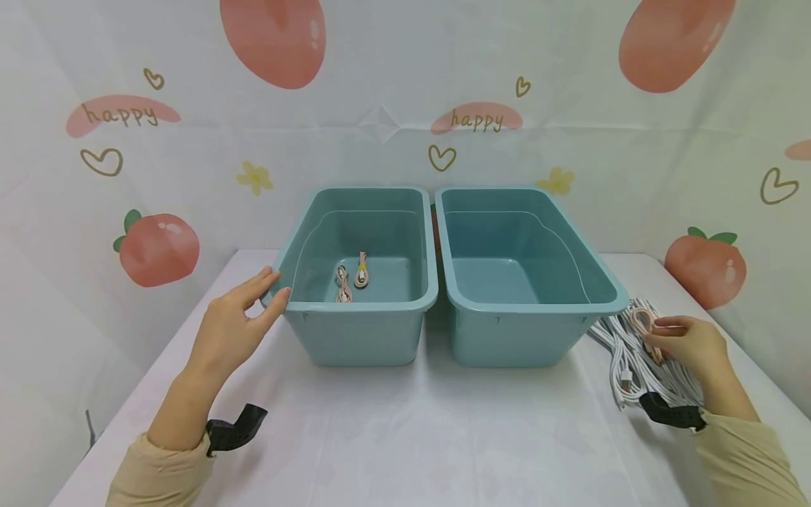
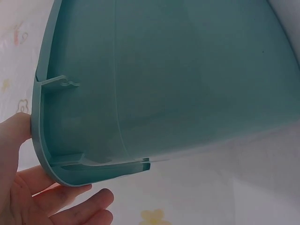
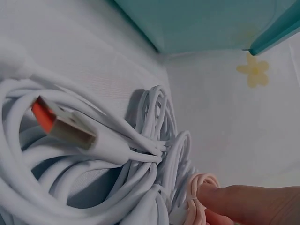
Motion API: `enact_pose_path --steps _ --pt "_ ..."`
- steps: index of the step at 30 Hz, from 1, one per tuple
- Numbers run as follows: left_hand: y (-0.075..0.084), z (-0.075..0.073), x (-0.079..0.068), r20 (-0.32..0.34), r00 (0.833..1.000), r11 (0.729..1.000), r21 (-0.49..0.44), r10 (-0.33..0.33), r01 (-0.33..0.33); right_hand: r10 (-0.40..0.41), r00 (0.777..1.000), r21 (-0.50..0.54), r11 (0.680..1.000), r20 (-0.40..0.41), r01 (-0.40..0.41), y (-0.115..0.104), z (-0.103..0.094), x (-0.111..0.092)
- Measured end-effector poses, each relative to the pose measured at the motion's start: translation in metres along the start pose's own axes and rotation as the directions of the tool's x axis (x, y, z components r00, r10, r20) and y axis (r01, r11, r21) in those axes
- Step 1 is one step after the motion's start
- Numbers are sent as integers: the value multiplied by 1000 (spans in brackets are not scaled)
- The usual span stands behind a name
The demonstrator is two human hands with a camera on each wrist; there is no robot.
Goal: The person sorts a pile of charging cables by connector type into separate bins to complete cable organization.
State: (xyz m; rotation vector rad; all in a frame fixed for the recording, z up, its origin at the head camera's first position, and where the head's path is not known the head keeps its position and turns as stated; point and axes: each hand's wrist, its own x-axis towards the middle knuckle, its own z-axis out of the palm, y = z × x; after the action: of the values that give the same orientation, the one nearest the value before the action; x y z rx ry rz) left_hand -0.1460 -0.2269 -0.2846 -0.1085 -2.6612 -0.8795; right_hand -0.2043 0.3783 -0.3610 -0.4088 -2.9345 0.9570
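By white coils (image 1: 652, 377), right grip (image 1: 690, 345) pinches looped pink cable (image 3: 193, 202); left grip (image 1: 234, 324), relaxed, touches smooth plastic tub (image 1: 356, 335)

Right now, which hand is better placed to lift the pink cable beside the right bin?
Probably the right hand: it pinches that pink cable, while the left hand touches the left bin.

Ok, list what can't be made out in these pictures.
Left wrist view: inside of the left bin, hidden by its wall.
Head view: number of white cables, which overlap.
Right wrist view: bottom of the pink cable, cut off by the lower edge.
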Motion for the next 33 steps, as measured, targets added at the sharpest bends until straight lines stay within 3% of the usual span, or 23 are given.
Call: enact_pose_path --steps 12,33 --pt "0 0 0 1 1000 1000 0 -1 1 -37 998 -50 998 -59 34 -1 4 0" --pt "0 0 0 -5 1000 1000 -4 0 0 -53 992 13 998 -113 54 -2 -4 -5"
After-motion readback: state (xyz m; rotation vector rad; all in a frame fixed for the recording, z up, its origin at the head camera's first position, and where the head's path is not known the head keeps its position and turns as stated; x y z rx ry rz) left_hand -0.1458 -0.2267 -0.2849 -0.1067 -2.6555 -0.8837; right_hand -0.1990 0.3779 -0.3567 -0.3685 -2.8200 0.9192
